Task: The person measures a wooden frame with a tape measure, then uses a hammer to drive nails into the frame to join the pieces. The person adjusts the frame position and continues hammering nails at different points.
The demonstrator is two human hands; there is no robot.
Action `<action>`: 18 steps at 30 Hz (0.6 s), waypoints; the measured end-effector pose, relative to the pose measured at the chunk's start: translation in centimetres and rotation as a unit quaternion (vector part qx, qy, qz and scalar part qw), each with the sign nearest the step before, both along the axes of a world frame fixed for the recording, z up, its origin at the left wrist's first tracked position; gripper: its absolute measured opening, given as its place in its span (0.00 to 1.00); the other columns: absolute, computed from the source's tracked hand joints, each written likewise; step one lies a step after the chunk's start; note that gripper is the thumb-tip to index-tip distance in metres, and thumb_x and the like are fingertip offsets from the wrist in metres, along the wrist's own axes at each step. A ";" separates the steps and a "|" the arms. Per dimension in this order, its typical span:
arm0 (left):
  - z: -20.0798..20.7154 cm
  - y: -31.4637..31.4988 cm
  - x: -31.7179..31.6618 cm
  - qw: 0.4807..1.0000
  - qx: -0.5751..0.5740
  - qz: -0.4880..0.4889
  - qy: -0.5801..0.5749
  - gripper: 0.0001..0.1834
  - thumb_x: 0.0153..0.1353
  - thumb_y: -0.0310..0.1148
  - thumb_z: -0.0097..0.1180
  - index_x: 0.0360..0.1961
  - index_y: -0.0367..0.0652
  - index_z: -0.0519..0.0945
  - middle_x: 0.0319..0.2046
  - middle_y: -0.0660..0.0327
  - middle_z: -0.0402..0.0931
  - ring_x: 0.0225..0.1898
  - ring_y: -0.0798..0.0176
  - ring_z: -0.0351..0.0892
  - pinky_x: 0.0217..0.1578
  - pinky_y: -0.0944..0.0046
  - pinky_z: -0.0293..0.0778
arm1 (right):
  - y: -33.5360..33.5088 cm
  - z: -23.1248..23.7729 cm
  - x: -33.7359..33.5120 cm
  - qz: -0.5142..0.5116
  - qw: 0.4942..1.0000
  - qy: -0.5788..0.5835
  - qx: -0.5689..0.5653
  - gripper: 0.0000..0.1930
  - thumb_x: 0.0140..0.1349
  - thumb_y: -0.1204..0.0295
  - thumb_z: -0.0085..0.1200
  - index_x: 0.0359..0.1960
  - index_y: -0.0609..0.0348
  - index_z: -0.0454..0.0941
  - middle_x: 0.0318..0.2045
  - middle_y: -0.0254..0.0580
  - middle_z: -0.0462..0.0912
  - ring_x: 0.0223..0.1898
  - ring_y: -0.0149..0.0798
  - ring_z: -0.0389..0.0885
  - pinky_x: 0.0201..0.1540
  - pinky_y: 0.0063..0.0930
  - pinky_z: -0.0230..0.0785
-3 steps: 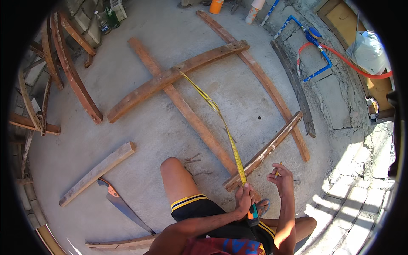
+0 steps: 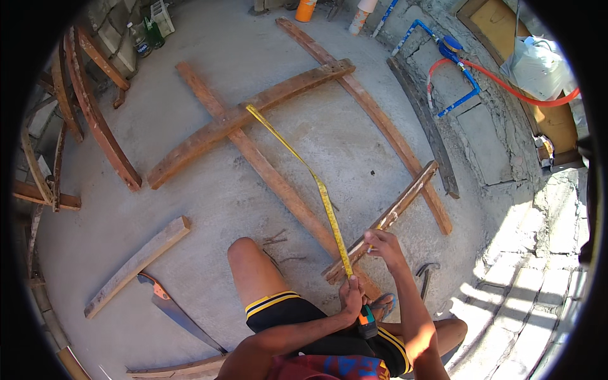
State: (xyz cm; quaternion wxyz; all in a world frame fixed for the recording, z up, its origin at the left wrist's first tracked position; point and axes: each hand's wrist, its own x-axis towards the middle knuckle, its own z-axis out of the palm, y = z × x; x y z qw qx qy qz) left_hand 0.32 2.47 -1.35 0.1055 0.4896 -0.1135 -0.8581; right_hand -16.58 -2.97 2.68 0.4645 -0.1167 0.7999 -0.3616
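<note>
Tape measure [image 2: 327,206] stretches over the floor [image 2: 209,278] from the far beam [image 2: 285,95] to the left grip [image 2: 351,295], clasped on its near end; the right grip [image 2: 382,245] pinches a slim pencil [image 2: 370,249] by the near beam [image 2: 403,199]

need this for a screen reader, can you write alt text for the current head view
A bare left hand holds a tape measure, its yellow blade running to a wooden beam laid across two planks; the right hand holds what looks like a pencil by a nearer beam. A handsaw lies on the concrete floor at left.
</note>
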 end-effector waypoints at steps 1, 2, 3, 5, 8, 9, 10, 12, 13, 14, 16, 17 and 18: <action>-0.7 0.3 0.1 1.000 0.021 -0.001 -0.017 0.21 0.74 0.53 0.42 0.34 0.46 0.69 0.16 0.67 0.63 0.11 0.68 0.64 0.18 0.64 0.76 | -1.9 -2.0 0.6 0.085 0.995 0.049 0.030 0.32 0.56 0.50 0.65 0.51 0.69 0.80 0.39 0.48 0.82 0.41 0.45 0.84 0.42 0.36 0.77; -1.5 0.6 0.3 0.998 0.041 0.000 -0.036 0.21 0.74 0.53 0.42 0.34 0.46 0.68 0.16 0.67 0.63 0.11 0.68 0.65 0.18 0.64 0.77 | -4.0 -4.2 1.4 0.176 0.964 0.197 0.026 0.33 0.53 0.50 0.66 0.49 0.70 0.79 0.36 0.50 0.83 0.39 0.48 0.84 0.40 0.37 0.77; -2.0 1.0 0.7 0.995 0.082 0.043 0.026 0.22 0.75 0.52 0.42 0.32 0.45 0.68 0.16 0.67 0.64 0.12 0.68 0.66 0.16 0.66 0.73 | -5.6 -6.2 2.5 0.262 0.901 0.345 -0.002 0.33 0.51 0.50 0.68 0.47 0.71 0.79 0.34 0.53 0.83 0.38 0.51 0.85 0.39 0.38 0.77; -2.5 2.1 0.0 0.999 0.014 0.036 0.004 0.22 0.75 0.52 0.41 0.32 0.45 0.69 0.16 0.66 0.63 0.10 0.68 0.64 0.15 0.64 0.72 | -8.3 -9.9 4.4 0.290 0.858 0.416 0.078 0.33 0.48 0.49 0.70 0.42 0.70 0.80 0.28 0.56 0.83 0.32 0.55 0.84 0.36 0.41 0.78; -3.2 2.1 -0.2 0.996 -0.079 0.029 -0.006 0.22 0.75 0.52 0.41 0.32 0.45 0.69 0.15 0.66 0.62 0.09 0.68 0.62 0.14 0.64 0.72 | -10.7 -12.5 4.4 0.141 0.942 0.295 0.080 0.26 0.51 0.53 0.69 0.37 0.68 0.81 0.23 0.50 0.81 0.25 0.53 0.82 0.34 0.40 0.78; -3.4 1.9 0.0 0.994 -0.108 0.030 -0.003 0.22 0.75 0.52 0.41 0.32 0.45 0.69 0.15 0.66 0.62 0.09 0.68 0.62 0.14 0.64 0.72 | -11.2 -12.6 3.9 0.070 0.984 0.165 -0.007 0.24 0.54 0.55 0.67 0.37 0.67 0.81 0.23 0.47 0.81 0.25 0.50 0.81 0.33 0.40 0.77; -3.5 1.9 0.4 0.997 -0.069 0.019 -0.007 0.22 0.75 0.52 0.42 0.30 0.45 0.69 0.16 0.66 0.62 0.10 0.68 0.62 0.14 0.64 0.70 | -11.3 -12.3 3.3 -0.003 0.999 0.022 -0.048 0.22 0.57 0.57 0.66 0.38 0.67 0.81 0.23 0.44 0.80 0.25 0.47 0.81 0.31 0.40 0.76; -3.3 2.0 1.2 1.000 0.013 -0.002 -0.012 0.22 0.74 0.51 0.43 0.28 0.46 0.68 0.16 0.66 0.62 0.11 0.69 0.62 0.16 0.64 0.68 | -12.6 -12.1 2.6 -0.066 0.989 -0.092 -0.093 0.18 0.61 0.60 0.63 0.37 0.67 0.80 0.22 0.39 0.79 0.24 0.43 0.80 0.29 0.39 0.74; -3.2 2.0 1.3 1.000 0.016 -0.011 -0.017 0.22 0.74 0.51 0.42 0.28 0.46 0.67 0.16 0.67 0.61 0.11 0.69 0.61 0.16 0.63 0.69 | -13.4 -12.1 2.5 -0.057 0.991 -0.062 -0.101 0.16 0.62 0.62 0.62 0.35 0.67 0.81 0.21 0.38 0.79 0.24 0.40 0.80 0.29 0.39 0.73; -3.1 2.1 1.4 1.000 0.021 0.001 -0.015 0.22 0.74 0.51 0.42 0.28 0.46 0.67 0.16 0.67 0.61 0.11 0.69 0.61 0.16 0.63 0.69 | -14.2 -12.2 2.6 -0.049 0.993 -0.030 -0.099 0.15 0.64 0.63 0.60 0.33 0.66 0.81 0.21 0.37 0.79 0.24 0.38 0.79 0.28 0.39 0.72; -3.0 2.1 1.7 0.999 0.031 0.022 -0.011 0.22 0.74 0.51 0.42 0.28 0.46 0.67 0.15 0.67 0.61 0.11 0.69 0.61 0.16 0.63 0.69 | -16.0 -12.5 3.6 0.146 0.976 0.132 -0.093 0.16 0.63 0.61 0.61 0.30 0.65 0.82 0.21 0.40 0.79 0.23 0.39 0.79 0.28 0.40 0.71; -3.3 1.8 1.5 0.998 0.035 0.047 -0.009 0.22 0.74 0.51 0.43 0.28 0.46 0.68 0.15 0.66 0.61 0.09 0.68 0.59 0.15 0.62 0.69 | -17.0 -12.5 4.3 0.239 0.945 0.217 -0.044 0.17 0.62 0.60 0.61 0.29 0.65 0.82 0.21 0.42 0.79 0.22 0.40 0.78 0.28 0.41 0.70; -3.5 1.7 1.4 0.998 0.025 0.063 -0.010 0.23 0.74 0.51 0.42 0.29 0.45 0.68 0.15 0.66 0.61 0.10 0.68 0.60 0.15 0.63 0.69 | -17.9 -12.6 5.5 0.258 0.937 0.226 -0.065 0.17 0.61 0.59 0.62 0.29 0.63 0.83 0.20 0.45 0.79 0.23 0.43 0.79 0.30 0.42 0.70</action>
